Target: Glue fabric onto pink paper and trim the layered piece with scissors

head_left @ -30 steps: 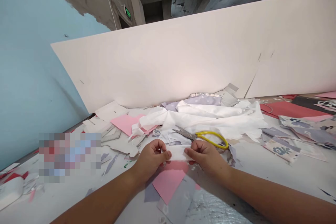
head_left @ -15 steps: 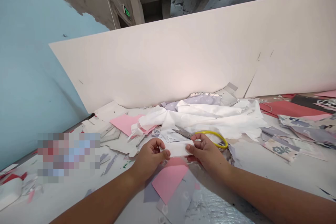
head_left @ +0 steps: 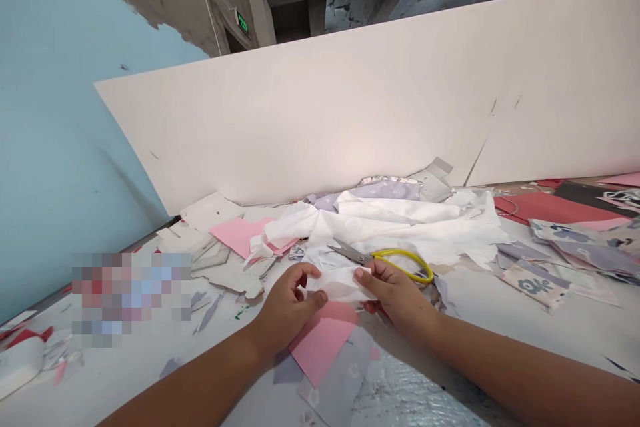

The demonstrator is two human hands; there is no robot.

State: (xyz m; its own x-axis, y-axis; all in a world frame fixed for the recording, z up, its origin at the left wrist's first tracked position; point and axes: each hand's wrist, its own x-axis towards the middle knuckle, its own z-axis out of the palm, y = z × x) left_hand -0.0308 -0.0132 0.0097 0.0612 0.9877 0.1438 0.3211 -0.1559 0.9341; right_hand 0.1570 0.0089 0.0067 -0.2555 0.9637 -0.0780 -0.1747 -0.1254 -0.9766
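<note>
A small strip of thin white cloth or paper (head_left: pixel 343 285) is stretched between my hands above the table. At its left end, my left hand (head_left: pixel 287 303) has the thumb along the lower edge and the index finger at the upper edge. My right hand (head_left: pixel 395 290) pinches the right end, thumb on top and fingers behind. Scissors with yellow handles (head_left: pixel 400 255) lie just beyond my right hand, blades pointing left. Under the strip a pink paper piece (head_left: pixel 325 340) rests on pale grey patterned scraps (head_left: pixel 345 380). Crumpled white cloth (head_left: pixel 395 230) spreads behind the scissors.
A tall white board (head_left: pixel 325 127) stands along the back, with a blue wall (head_left: pixel 65 133) at left. Cardboard scraps (head_left: pixel 225 277) and pink paper (head_left: pixel 237 233) lie left. Red sheets (head_left: pixel 555 212) and patterned pieces (head_left: pixel 540 283) lie right. A blurred patch covers the left tabletop.
The white strip, flatter and folded before, now looks looser and opened out. My left thumb and index finger have shifted slightly on its end; my right hand has barely moved.
</note>
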